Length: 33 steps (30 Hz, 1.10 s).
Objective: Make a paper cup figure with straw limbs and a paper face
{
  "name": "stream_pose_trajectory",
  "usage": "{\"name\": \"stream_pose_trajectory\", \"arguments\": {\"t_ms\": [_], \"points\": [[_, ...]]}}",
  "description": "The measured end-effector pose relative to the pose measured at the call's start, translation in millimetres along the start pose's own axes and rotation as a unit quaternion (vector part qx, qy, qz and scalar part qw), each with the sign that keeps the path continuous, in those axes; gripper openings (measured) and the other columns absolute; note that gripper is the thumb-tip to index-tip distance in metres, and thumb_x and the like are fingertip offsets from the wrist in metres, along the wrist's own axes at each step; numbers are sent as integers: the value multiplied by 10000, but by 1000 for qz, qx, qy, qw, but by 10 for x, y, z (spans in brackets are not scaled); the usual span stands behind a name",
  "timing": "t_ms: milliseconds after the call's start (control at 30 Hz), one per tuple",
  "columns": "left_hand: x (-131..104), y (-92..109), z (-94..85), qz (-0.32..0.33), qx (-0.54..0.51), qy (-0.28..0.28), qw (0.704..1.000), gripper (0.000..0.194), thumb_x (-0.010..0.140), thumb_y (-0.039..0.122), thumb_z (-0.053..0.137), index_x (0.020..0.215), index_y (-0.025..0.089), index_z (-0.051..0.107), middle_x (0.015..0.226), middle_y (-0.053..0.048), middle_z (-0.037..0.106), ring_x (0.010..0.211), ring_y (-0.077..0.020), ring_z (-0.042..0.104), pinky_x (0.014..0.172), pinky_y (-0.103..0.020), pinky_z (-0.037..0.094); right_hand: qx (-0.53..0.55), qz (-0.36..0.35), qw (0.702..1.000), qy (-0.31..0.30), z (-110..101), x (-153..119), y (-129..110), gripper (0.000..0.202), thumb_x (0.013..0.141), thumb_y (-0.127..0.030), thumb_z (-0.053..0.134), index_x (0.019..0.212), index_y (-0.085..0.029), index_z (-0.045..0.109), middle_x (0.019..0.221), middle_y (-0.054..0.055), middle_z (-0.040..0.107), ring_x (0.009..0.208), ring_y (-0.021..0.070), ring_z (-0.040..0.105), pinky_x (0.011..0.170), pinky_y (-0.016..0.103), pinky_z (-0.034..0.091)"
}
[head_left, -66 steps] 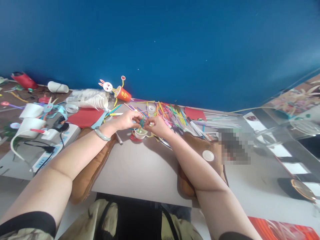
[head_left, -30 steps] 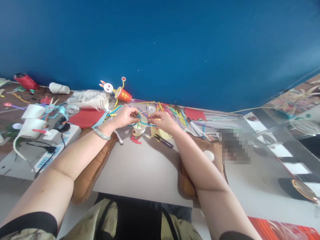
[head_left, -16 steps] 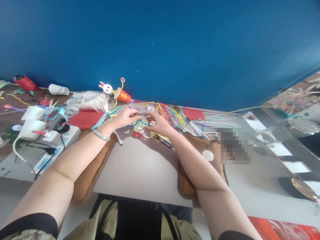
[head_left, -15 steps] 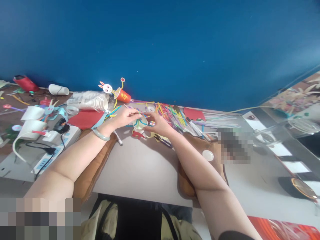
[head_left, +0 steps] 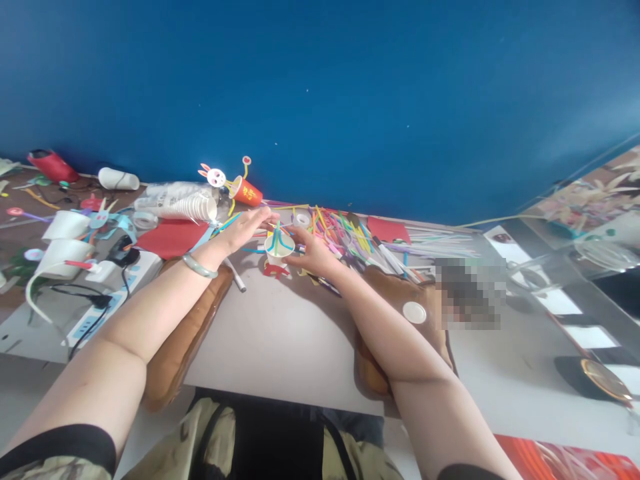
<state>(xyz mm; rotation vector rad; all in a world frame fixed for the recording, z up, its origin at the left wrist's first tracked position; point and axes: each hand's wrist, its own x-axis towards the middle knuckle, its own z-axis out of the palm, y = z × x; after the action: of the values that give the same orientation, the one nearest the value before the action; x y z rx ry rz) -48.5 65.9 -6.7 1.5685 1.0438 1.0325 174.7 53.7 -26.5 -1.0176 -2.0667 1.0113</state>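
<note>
A white paper cup (head_left: 287,253) stands on the table between my hands, with blue and green pipe cleaners or straws spreading across its mouth. My left hand (head_left: 250,227) hovers beside and behind the cup, its fingers stretched out flat; nothing shows in it. On the cup's right, my right hand (head_left: 313,252) has its fingers and thumb apart. Whether its fingertips touch the cup or the strips, I cannot tell. A red paper cutout (head_left: 276,269) shows at the foot of the cup.
Bundled coloured sticks (head_left: 345,233) lie behind my right hand. An orange cup (head_left: 247,191) with a rabbit face leans by the wall. Stacked paper cups (head_left: 187,203), red paper (head_left: 173,238) and a power strip (head_left: 113,293) are leftward. Brown cushions (head_left: 185,333) lie under both forearms.
My hands have drawn apart from the cup's top. The left fingers, bent together before, are now straightened, and more of the cup and its blue and green strips shows.
</note>
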Motion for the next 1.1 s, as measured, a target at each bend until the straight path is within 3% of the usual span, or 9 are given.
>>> {"name": "stream_pose_trajectory", "arguments": {"t_ms": [167, 300, 400, 533, 633, 800, 933, 1100], "points": [[12, -113, -102, -6, 42, -48, 998, 783, 642, 504, 878, 1273, 116, 623, 1213, -191, 690, 1102, -277, 678, 930, -419, 567, -16, -16, 999, 34, -49, 36, 62, 665, 696, -205, 752, 1336, -174, 576, 1223, 101, 715, 1086, 229, 691, 996, 364, 502], [26, -177, -119, -8, 88, -76, 993, 774, 533, 360, 948, 1218, 145, 660, 1202, -165, 706, 1063, -280, 697, 925, -449, 572, -1, -3, 998, 62, -93, 82, 124, 641, 674, -237, 766, 1288, -131, 613, 1202, 129, 721, 1069, 251, 697, 980, 381, 519], [18, -155, -88, -34, 59, -32, 997, 671, 561, 360, 939, 1145, 144, 691, 1172, -153, 724, 1050, -285, 703, 906, -448, 579, 44, -5, 996, 80, -132, 113, 156, 647, 653, -262, 774, 1266, -123, 618, 1199, 138, 724, 1060, 267, 705, 979, 403, 533], [6, -100, -27, -70, -69, 26, 995, 684, 588, 368, 936, 1180, 157, 666, 1022, -101, 759, 961, -244, 724, 931, -448, 563, 101, -17, 989, 110, -228, 132, 130, 627, 654, -295, 786, 1242, -162, 614, 1248, 134, 714, 1103, 283, 699, 1010, 436, 526], [0, -77, 47, -33, -125, 0, 992, 667, 611, 387, 925, 1185, 166, 666, 1042, -96, 763, 1001, -254, 717, 964, -446, 537, 130, -38, 984, 118, -288, 121, 52, 608, 665, -322, 804, 1223, -175, 615, 1236, 132, 722, 1105, 289, 699, 1004, 443, 531], [-67, -28, 199, 6, -57, -105, 993, 570, 706, 472, 850, 1152, 148, 707, 1142, -130, 749, 1077, -292, 685, 997, -448, 496, 127, -63, 984, 111, -268, 66, -108, 604, 686, -369, 829, 1217, -171, 621, 1253, 139, 712, 1089, 279, 700, 975, 422, 546], [-136, 26, 255, -32, 25, -87, 995, 584, 728, 514, 817, 1164, 139, 718, 1140, -129, 749, 1096, -311, 668, 1012, -466, 477, 131, -68, 985, 94, -270, 37, -168, 637, 688, -437, 860, 1225, -176, 638, 1255, 138, 711, 1083, 269, 698, 984, 420, 545], [-150, 36, 250, -11, -49, -66, 997, 532, 770, 515, 793, 1138, 137, 724, 1120, -130, 747, 1059, -287, 676, 970, -436, 499, 177, -61, 980, 67, -395, 35, -130, 696, 649, -451, 903, 1241, -192, 645, 1219, 130, 724, 1126, 268, 689, 1019, 426, 536]]}}
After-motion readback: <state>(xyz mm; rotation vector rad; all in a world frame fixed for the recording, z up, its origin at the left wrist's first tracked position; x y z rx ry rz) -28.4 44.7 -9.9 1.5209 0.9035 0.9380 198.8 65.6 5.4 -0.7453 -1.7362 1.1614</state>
